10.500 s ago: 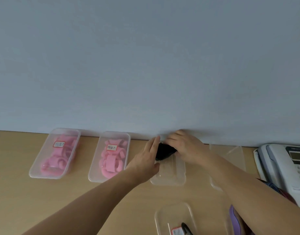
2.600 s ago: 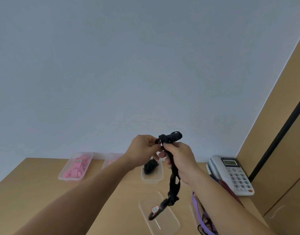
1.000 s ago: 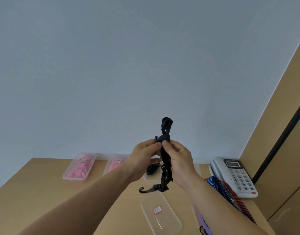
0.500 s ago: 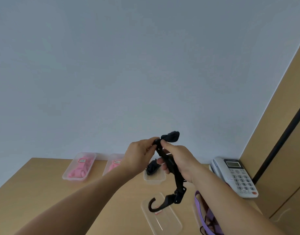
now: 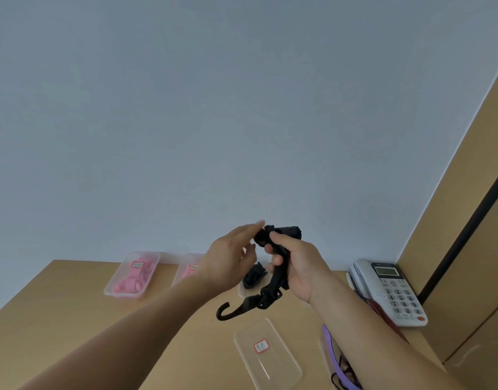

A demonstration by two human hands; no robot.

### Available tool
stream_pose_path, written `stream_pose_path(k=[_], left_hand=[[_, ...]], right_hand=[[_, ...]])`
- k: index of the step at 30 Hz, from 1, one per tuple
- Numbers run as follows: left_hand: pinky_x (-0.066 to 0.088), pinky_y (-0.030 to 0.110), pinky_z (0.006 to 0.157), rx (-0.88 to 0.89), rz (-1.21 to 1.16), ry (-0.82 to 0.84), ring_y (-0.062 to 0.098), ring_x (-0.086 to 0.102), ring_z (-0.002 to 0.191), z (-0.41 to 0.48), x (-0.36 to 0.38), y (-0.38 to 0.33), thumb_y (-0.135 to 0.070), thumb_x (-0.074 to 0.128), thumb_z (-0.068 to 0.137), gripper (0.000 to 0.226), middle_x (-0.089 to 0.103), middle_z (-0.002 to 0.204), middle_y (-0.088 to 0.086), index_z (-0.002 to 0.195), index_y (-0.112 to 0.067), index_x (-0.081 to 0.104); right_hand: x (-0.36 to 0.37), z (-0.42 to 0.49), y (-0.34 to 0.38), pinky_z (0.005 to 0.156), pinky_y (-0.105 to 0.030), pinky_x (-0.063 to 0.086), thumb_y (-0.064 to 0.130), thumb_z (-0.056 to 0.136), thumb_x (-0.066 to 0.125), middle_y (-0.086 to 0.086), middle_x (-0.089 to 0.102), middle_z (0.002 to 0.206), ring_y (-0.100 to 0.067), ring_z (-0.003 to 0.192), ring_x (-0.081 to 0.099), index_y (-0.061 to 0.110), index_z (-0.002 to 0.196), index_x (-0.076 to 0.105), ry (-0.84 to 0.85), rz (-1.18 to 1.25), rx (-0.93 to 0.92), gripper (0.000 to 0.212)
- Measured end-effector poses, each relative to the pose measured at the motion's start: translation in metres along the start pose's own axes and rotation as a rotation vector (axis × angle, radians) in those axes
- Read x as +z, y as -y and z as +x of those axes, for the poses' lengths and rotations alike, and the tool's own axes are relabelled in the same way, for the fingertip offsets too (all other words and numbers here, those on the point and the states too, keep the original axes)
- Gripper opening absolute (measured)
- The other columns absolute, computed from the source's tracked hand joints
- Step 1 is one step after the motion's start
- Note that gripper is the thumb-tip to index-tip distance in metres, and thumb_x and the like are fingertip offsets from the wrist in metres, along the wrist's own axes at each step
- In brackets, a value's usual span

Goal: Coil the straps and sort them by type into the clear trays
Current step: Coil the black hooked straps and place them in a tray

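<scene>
I hold a black strap [image 5: 273, 288] with a hook at its lower end in the air above the desk. My right hand [image 5: 295, 263] is shut on it, with a coiled part showing above the fist. My left hand [image 5: 230, 257] is beside the coil, fingers apart, fingertips near the strap's top. Behind them a clear tray [image 5: 242, 291] holds a coiled black strap [image 5: 253, 278]. Two trays at the back left, the far-left tray [image 5: 112, 288] and the one beside it [image 5: 183, 270], hold pink coils. A clear tray with a red-edged label [image 5: 281, 370] lies near me.
A white desk phone [image 5: 391, 291] stands at the right by a wooden panel. Purple and dark straps [image 5: 340, 364] lie at the lower right under my right arm. The pale wall runs along the desk's back edge.
My left hand has let go of the strap's top and spread its fingers. The hanging hook end has risen and swung left as more strap gathered in my right hand.
</scene>
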State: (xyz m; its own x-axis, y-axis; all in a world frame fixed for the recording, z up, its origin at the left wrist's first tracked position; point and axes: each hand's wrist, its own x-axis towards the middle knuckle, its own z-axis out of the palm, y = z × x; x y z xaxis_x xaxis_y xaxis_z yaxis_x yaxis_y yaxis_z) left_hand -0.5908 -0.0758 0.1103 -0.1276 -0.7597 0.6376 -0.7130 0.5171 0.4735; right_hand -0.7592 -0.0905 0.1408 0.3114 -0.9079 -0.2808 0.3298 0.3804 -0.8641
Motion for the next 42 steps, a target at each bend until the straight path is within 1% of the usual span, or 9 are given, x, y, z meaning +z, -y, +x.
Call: stream_pose_path(k=[2,4,13,22,27,32,35,39,42], left_hand=[[0.056,0.027,0.078,-0.454,-0.57,0.172,0.012,0.071,0.093,0.003,-0.008,-0.012,-0.026,0.053,0.087,0.054,0.069,0.117,-0.008,0.141,-0.032,0.047],[0.052,0.035,0.079,-0.582,-0.843,0.279,0.022,0.071,0.1,0.01,-0.017,-0.014,-0.033,0.05,0.088,0.039,0.073,0.11,0.0,0.122,-0.023,0.066],[0.046,0.031,0.075,-0.564,-0.713,0.159,0.015,0.072,0.095,0.009,-0.013,-0.022,-0.015,0.058,0.097,0.02,0.077,0.09,0.001,0.111,-0.023,0.07],[0.042,0.033,0.057,-0.196,0.07,0.016,0.022,0.049,0.054,0.0,-0.007,-0.033,-0.007,0.05,0.093,0.026,0.061,0.065,0.006,0.111,-0.018,0.067],[0.043,0.035,0.058,-0.12,0.246,0.047,0.029,0.058,0.061,0.0,-0.007,-0.036,-0.011,0.046,0.099,0.03,0.068,0.072,0.006,0.125,-0.016,0.062],[0.042,0.03,0.033,0.217,0.366,-0.075,0.027,0.048,0.039,-0.003,-0.013,-0.02,0.011,0.07,0.073,0.034,0.057,0.054,0.002,0.1,-0.009,0.072],[0.053,0.026,0.047,0.336,0.242,-0.118,0.02,0.066,0.058,-0.005,-0.012,-0.003,-0.002,0.058,0.087,0.033,0.074,0.08,-0.004,0.114,-0.018,0.067],[0.056,0.023,0.076,-0.24,-0.312,0.075,0.007,0.071,0.083,-0.003,-0.014,-0.002,-0.012,0.057,0.091,0.045,0.073,0.107,-0.018,0.125,-0.041,0.056],[0.052,0.035,0.08,-0.599,-0.807,0.251,0.018,0.071,0.103,0.002,-0.021,-0.007,-0.032,0.052,0.088,0.045,0.074,0.112,-0.001,0.132,-0.023,0.055]], right_hand=[[-0.002,0.0,-0.001,0.056,-0.027,0.043,0.018,0.09,0.067,-0.006,0.063,0.072,-0.013,0.046,0.043,0.004,0.099,0.072,0.018,-0.008,-0.072,0.017],[-0.005,0.001,-0.002,0.057,-0.028,0.041,0.017,0.09,0.066,-0.006,0.061,0.073,-0.014,0.048,0.044,0.005,0.097,0.072,0.054,-0.028,-0.123,0.015],[-0.005,-0.004,-0.002,0.057,-0.029,0.046,0.029,0.089,0.07,-0.01,0.073,0.086,-0.015,0.053,0.05,0.005,0.101,0.074,0.067,-0.085,-0.088,0.027],[0.0,-0.008,-0.004,0.05,-0.024,0.047,0.018,0.086,0.07,-0.01,0.068,0.07,-0.017,0.051,0.056,0.0,0.094,0.069,-0.049,-0.181,0.018,0.019],[0.008,-0.007,-0.012,0.051,-0.029,0.048,0.019,0.087,0.061,-0.012,0.068,0.072,-0.02,0.054,0.058,-0.002,0.096,0.069,-0.079,-0.13,0.014,0.024],[0.002,-0.01,-0.005,0.049,-0.025,0.048,0.046,0.087,0.061,-0.014,0.07,0.079,-0.018,0.051,0.055,0.004,0.089,0.077,-0.012,-0.053,0.098,0.045],[0.0,-0.009,-0.008,0.05,-0.026,0.048,0.049,0.088,0.066,-0.012,0.07,0.078,-0.016,0.05,0.054,0.004,0.102,0.074,-0.013,-0.062,0.087,0.047],[0.0,-0.011,-0.008,0.053,-0.026,0.051,0.035,0.087,0.071,-0.012,0.072,0.08,-0.014,0.052,0.053,0.003,0.099,0.075,-0.011,0.03,0.011,0.035],[-0.001,-0.01,-0.007,0.058,-0.028,0.049,0.036,0.089,0.068,-0.009,0.073,0.088,-0.014,0.057,0.057,0.005,0.102,0.075,-0.004,-0.047,-0.106,0.034]])
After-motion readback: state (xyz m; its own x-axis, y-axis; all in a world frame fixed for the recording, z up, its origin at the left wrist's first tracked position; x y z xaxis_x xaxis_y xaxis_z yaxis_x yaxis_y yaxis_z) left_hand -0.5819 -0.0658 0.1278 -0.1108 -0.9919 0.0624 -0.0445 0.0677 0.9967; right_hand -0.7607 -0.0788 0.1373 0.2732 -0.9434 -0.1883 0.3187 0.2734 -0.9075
